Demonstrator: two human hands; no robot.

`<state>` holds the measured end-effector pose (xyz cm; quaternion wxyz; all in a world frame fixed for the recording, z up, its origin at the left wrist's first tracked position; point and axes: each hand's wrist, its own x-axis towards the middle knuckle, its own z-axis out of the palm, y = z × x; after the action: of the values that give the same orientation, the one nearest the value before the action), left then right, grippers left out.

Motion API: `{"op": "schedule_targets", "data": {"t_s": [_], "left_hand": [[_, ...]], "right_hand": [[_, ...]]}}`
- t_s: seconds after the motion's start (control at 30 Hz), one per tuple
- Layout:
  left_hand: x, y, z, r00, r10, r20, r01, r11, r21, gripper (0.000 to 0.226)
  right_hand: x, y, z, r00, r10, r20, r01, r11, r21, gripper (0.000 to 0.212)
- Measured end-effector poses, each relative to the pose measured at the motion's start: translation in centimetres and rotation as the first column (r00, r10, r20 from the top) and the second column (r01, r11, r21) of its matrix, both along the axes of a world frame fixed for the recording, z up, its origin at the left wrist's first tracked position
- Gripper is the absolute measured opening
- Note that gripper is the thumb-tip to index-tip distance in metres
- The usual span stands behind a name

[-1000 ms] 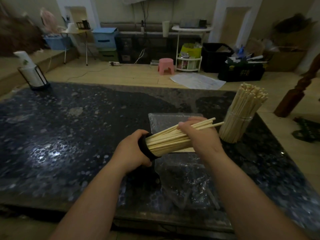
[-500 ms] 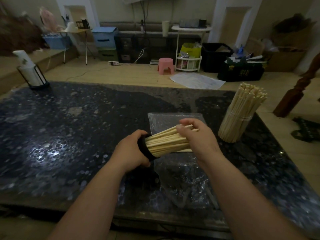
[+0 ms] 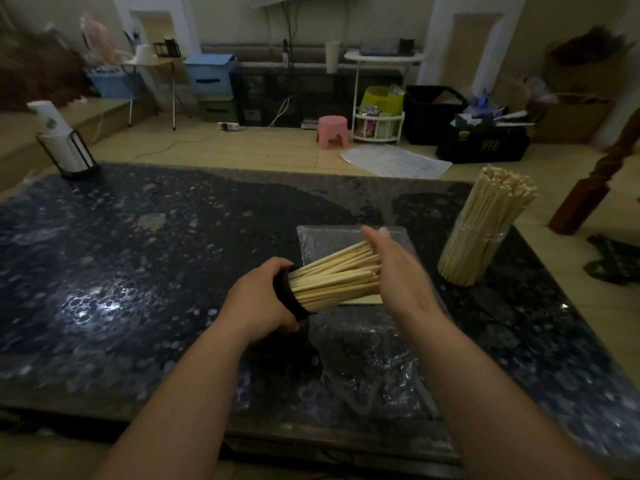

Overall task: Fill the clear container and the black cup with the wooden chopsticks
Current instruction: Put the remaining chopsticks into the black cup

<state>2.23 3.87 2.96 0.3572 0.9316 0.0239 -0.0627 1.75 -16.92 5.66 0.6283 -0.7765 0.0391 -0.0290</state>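
Left hand is gripping the black cup, tipped sideways, packed with pale wooden chopsticks. Right hand (fingers straight) is pressing their tips. Clear container, full, is standing on the surface right of it.

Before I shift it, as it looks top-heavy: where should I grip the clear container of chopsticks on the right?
Low round the clear container, from the near side: its chopsticks lean right and fan out above the rim, so the top gives no firm hold.

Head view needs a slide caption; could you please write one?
Left hand holds the tilted black cup, flat right hand against the wooden chopsticks at their ends.
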Motion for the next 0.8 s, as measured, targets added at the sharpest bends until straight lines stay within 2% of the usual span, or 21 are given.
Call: {"op": "schedule_targets", "data": {"t_s": [0.13, 0.23, 0.3, 0.37, 0.4, 0.47, 0.53, 0.6, 0.67, 0.73, 0.8], "left_hand": [[0.0, 0.1, 0.0, 0.998, 0.06, 0.015, -0.059, 0.998, -0.033, 0.086], [-0.2, 0.2, 0.3, 0.996, 0.089, -0.009, -0.09, 0.993, -0.071, 0.081], [-0.3, 0.1, 0.5, 0.995, 0.098, -0.019, -0.099, 0.991, -0.088, 0.08], [-0.3, 0.1, 0.4, 0.993, 0.119, -0.023, -0.121, 0.987, -0.104, 0.08], [-0.2, 0.1, 0.3, 0.991, 0.134, -0.02, -0.136, 0.984, -0.112, 0.081], [-0.1, 0.1, 0.1, 0.985, 0.172, -0.008, -0.172, 0.977, -0.129, 0.085], [-0.1, 0.1, 0.0, 0.979, 0.201, -0.011, -0.201, 0.969, -0.146, 0.089], [-0.1, 0.1, 0.0, 0.976, 0.218, -0.009, -0.216, 0.964, -0.157, 0.091], [-0.1, 0.1, 0.1, 0.973, 0.23, -0.003, -0.227, 0.96, -0.164, 0.09], [-0.1, 0.1, 0.2, 0.97, 0.244, -0.008, -0.242, 0.955, -0.174, 0.087], [-0.1, 0.0, 0.2, 0.967, 0.253, -0.016, -0.252, 0.951, -0.179, 0.085]], "right_hand": [[0.3, -0.4, -0.7, 0.98, -0.166, 0.109, 0.159, 0.985, 0.064, 0.037], [0.2, -1.2, -1.6, 0.94, -0.219, 0.263, 0.241, 0.969, -0.051, 0.031], [0.1, -1.5, -2.3, 0.95, -0.173, 0.261, 0.207, 0.972, -0.11, 0.032], [0.3, -1.8, -2.8, 0.968, -0.127, 0.216, 0.168, 0.969, -0.18, 0.033], [0.5, -1.9, -2.9, 0.98, -0.084, 0.181, 0.131, 0.954, -0.269, 0.033], [1.0, -2.4, -3.2, 0.998, 0.057, 0.032, -0.034, 0.867, -0.497, 0.034], [1.1, -2.5, -3.7, 0.969, 0.183, -0.165, -0.246, 0.754, -0.609, 0.033], [1.0, -2.5, -4.4, 0.925, 0.249, -0.287, -0.379, 0.662, -0.647, 0.032], [0.8, -2.2, -5.1, 0.893, 0.291, -0.343, -0.449, 0.597, -0.664, 0.026], [0.5, -1.7, -5.2, 0.871, 0.317, -0.376, -0.492, 0.585, -0.645, 0.021], [0.2, -1.2, -5.1, 0.863, 0.349, -0.365, -0.505, 0.613, -0.607, 0.035]]}}
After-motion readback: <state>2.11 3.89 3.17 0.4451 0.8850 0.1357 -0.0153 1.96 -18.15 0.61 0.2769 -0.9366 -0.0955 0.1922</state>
